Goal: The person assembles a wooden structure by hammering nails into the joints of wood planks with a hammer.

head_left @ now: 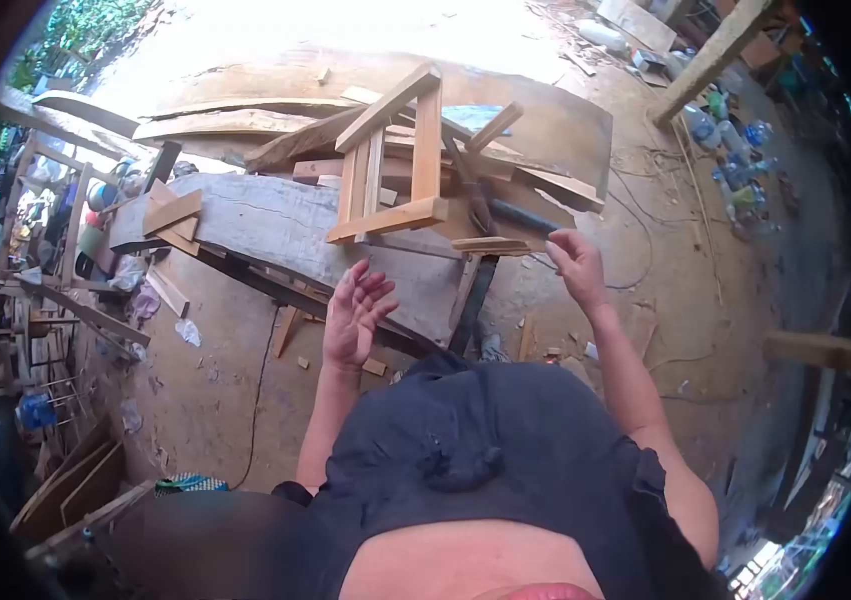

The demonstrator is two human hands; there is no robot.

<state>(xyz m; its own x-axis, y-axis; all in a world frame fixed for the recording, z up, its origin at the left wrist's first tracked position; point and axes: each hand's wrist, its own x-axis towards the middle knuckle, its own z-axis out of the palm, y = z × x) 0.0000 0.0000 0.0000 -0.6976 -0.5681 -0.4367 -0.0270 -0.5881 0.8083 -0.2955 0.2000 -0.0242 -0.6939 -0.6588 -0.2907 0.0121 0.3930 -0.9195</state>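
My left hand (353, 312) is raised palm up at the front of the workbench, fingers spread and slightly curled, holding nothing. Just beyond it, a small wooden frame (427, 150) of joined bars stands on the bench (265, 215). My right hand (577, 268) is at the bench's right side with thumb and fingers pinched together; whatever is between them, if anything, is too small to make out. Close to its fingertips ends a dark bar-like tool (525, 215). A short wooden strip (490, 245) lies to the left of that hand.
Crossed wood offcuts (173, 215) lie on the bench's left end. Long planks (225, 122) are stacked behind it. Plastic bottles (735, 140) lie on the floor at right, near a wooden post (715, 60). A cable (263, 400) runs along the floor at left.
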